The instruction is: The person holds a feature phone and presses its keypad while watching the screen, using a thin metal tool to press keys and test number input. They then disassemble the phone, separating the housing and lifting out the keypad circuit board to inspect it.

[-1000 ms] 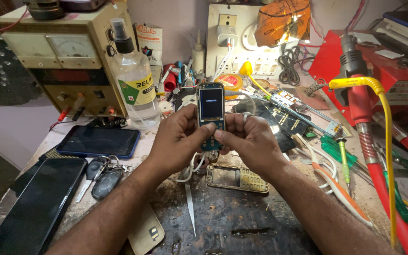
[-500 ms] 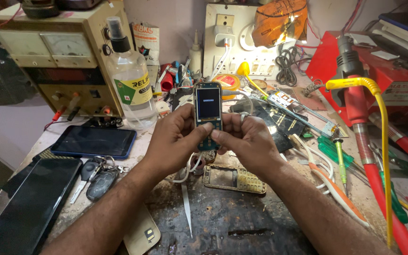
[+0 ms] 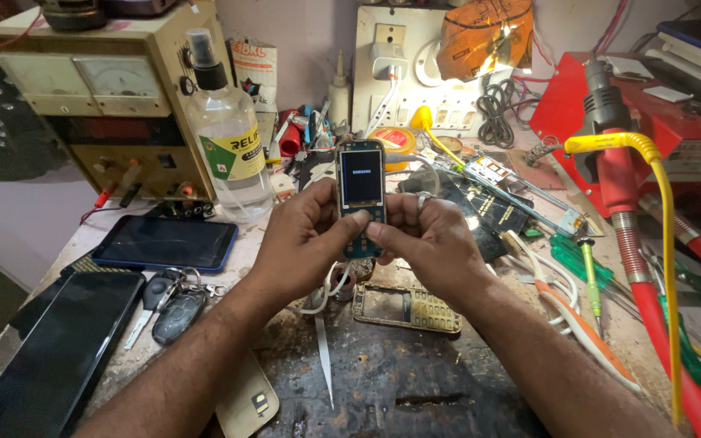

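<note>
Gripping a small phone (image 3: 362, 191), left hand (image 3: 302, 235) and right hand (image 3: 432, 239).

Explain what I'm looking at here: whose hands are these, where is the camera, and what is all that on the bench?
The camera sits on a person's head and looks down at their own bare hands over a cluttered workbench. The left hand and right hand together hold a small bar-shaped keypad phone upright, its screen lit, thumbs on the keys. Below the hands lie a gold-coloured phone keypad frame and slim metal tweezers. To the left lie two dark flat tablets, a car key bunch and a clear plastic bottle with a black nozzle, in front of a beige metered power supply box. To the right lie screwdrivers and a red hot-air tool with a yellow cable.
</note>
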Demonstrator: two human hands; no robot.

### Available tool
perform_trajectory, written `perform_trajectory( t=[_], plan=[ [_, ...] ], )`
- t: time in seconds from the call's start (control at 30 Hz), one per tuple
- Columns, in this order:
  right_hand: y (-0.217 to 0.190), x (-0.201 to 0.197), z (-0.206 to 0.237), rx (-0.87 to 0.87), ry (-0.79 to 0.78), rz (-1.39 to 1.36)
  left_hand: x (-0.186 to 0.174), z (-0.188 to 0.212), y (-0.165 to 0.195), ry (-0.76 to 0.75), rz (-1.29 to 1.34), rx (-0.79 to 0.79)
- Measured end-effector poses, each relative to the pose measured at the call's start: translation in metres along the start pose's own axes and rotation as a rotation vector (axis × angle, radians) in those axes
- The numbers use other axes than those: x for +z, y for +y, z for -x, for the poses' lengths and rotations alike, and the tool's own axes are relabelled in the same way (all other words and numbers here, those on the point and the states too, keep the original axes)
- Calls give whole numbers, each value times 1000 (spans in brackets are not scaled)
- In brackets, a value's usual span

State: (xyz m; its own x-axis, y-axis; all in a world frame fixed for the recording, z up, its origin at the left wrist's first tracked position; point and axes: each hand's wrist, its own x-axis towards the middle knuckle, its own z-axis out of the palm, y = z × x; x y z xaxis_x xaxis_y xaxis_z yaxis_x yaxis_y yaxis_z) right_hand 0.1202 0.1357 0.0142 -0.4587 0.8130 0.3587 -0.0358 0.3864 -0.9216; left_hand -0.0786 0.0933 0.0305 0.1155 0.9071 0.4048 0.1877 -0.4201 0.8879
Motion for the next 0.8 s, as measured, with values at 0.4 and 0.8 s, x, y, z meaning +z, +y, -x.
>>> perform_trajectory(
  t=[0.4, 0.8],
  plan=[
    [-1, -4, 1, 8, 19, 38, 3, 0, 3, 16, -45, -10],
    [-1, -3, 1, 23, 27, 30, 4, 1, 5, 19, -33, 14]
  ],
)
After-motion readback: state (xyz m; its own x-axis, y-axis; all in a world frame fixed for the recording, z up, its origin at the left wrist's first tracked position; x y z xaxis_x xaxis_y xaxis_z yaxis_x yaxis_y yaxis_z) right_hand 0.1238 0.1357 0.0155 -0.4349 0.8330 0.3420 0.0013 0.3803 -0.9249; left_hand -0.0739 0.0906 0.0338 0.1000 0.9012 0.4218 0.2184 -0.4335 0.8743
